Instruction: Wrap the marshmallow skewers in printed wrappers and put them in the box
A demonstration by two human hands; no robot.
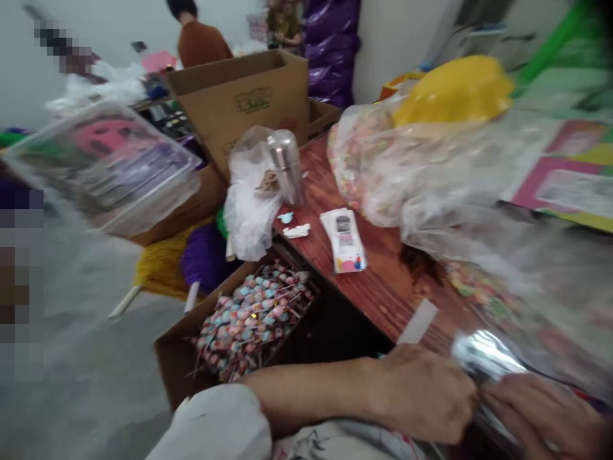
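Observation:
My left hand (428, 390) reaches across the bottom right, its fingers curled in over a shiny clear plastic wrapping (488, 351). Right beside it, my right hand (546, 409) bends its fingers onto the same wrapping at the lower right. Both hands are blurred, and what lies between the fingertips is hard to make out. A white strip (419, 321) lies on the red-brown wooden table (378, 291) just above my left hand. Farther back on the table is a small stack of printed cards (345, 239).
Below the table edge, a cardboard box (175, 358) holds many wrapped lollipops (258, 313). A metal flask (287, 167) and a plastic bag (249, 204) stand behind. Large bags of candy (373, 160) fill the right. A clear bin (110, 160) is at left; a person (201, 43) sits behind.

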